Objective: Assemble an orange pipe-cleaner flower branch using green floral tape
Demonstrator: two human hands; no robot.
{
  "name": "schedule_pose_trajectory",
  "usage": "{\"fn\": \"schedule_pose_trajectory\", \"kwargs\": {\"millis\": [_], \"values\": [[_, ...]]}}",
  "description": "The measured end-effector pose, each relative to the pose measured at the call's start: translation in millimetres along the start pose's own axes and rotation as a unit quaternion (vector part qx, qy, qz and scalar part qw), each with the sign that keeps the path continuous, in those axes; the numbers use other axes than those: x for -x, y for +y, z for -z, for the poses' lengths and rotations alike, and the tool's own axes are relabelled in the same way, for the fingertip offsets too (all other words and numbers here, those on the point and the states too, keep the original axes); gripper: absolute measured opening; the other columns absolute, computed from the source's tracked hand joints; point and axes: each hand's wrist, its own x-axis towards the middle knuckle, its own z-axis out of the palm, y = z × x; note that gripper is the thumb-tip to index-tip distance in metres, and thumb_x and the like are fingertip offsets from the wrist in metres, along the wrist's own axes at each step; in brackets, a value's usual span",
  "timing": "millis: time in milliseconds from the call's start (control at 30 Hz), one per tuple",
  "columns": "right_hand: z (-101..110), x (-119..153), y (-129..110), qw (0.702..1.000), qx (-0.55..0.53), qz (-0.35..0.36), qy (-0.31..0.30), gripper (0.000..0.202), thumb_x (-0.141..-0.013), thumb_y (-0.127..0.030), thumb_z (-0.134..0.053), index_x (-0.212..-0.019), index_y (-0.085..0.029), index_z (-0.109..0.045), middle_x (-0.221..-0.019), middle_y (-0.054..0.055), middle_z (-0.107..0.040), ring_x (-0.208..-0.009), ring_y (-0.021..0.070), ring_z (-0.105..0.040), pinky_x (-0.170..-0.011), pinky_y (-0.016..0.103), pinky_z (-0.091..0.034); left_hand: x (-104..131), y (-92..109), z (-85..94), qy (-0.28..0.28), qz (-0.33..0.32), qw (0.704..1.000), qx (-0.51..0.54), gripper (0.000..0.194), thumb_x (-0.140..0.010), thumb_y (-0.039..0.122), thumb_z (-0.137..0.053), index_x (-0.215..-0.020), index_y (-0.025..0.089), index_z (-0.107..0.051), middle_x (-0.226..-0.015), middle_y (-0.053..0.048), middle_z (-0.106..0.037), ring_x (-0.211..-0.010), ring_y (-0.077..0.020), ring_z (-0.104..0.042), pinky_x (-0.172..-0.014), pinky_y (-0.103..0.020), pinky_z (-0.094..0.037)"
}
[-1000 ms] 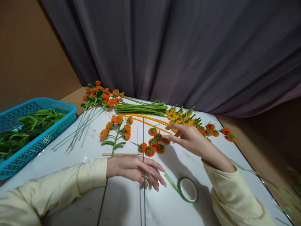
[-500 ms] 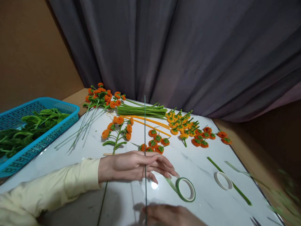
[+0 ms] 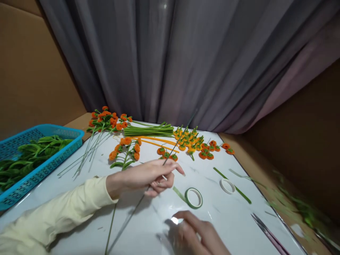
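Observation:
My left hand (image 3: 154,173) is closed on a long thin dark wire stem (image 3: 177,142), pinched between thumb and fingers. The stem slants from upper right to lower left, and part of it is hidden by the hand. My right hand (image 3: 199,232) hovers low over the table with fingers curled but apart, and I see nothing in it. Just behind my left hand lies an orange pipe-cleaner flower branch (image 3: 124,156) with green leaves. A roll of green floral tape (image 3: 201,203) rests between the hands and the right side, its loose end pointing left.
On the left stands a blue basket (image 3: 77,140) of green leaves. Along the back lie orange flower stems (image 3: 105,118), green pipe cleaners (image 3: 148,131) and yellow flower heads (image 3: 190,139). A white tape roll (image 3: 227,186) and tweezers (image 3: 268,232) lie on the right.
The wire stem has tipped from upright to slanting right. My left fingers have curled round it, and my right hand has come away from its lower end. The view has shifted right.

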Motion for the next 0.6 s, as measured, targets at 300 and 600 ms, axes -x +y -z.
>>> {"fn": "schedule_pose_trajectory", "kwargs": {"millis": [300,600], "values": [[52,22,-7,0.97,-0.098,0.079,0.208,0.064,-0.088,-0.067,-0.03,-0.12,-0.016,-0.053,-0.106,0.016,-0.069,-0.084,0.0249,-0.066,-0.071,0.038,-0.052,20,-3,-34.0,0.062,0.182,0.963,-0.187,0.039,-0.085,0.059,-0.048,-0.095,0.022,-0.054,-0.058,0.006,-0.037,-0.046,-0.009,-0.025,-0.038,-0.018,-0.019],[57,-4,-21,0.976,-0.129,0.085,0.153,0.058,-0.087,-0.06,-0.044,-0.114,-0.011,-0.059,-0.093,0.015,-0.071,-0.073,0.0209,-0.065,-0.062,0.031,-0.049,6,-75,-59.0,-0.064,0.308,0.94,-0.13,0.039,-0.087,0.058,-0.045,-0.08,0.02,-0.054,-0.045,0.006,-0.039,-0.032,-0.0092,-0.023,-0.031,-0.019,-0.019]]}}
